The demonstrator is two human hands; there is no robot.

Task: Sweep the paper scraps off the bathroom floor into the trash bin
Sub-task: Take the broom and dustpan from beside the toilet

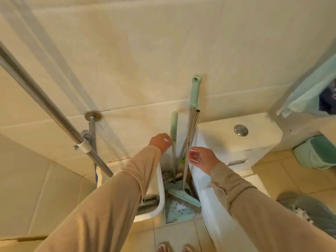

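Cream wall tiles and a tan tiled floor [174, 233] frame a narrow gap between a white rail and the toilet tank [236, 140], where the cleaning tools stand. The left hand [161, 142] is up at the shorter mint-green handle [174, 126], its fingers curled just beside the grip and apparently touching it, though I cannot tell whether they have closed around it. The right hand [201, 158] hangs spread and empty, just to the right of the metal shafts, holding nothing. Below both hands, at floor level, sit the broom head [183, 197] and the dustpan [177, 212], the pan showing small dark specks on its surface (whether those are scraps is too fine to tell). Far to the right of the right hand, a grey-green trash bin [309, 211] stands with crumpled white paper at its mouth. No loose paper scraps are visible on the floor here. By my reading the task is at its very start: the tools are only being fetched, and the sweeping and the emptying into the bin are all left.
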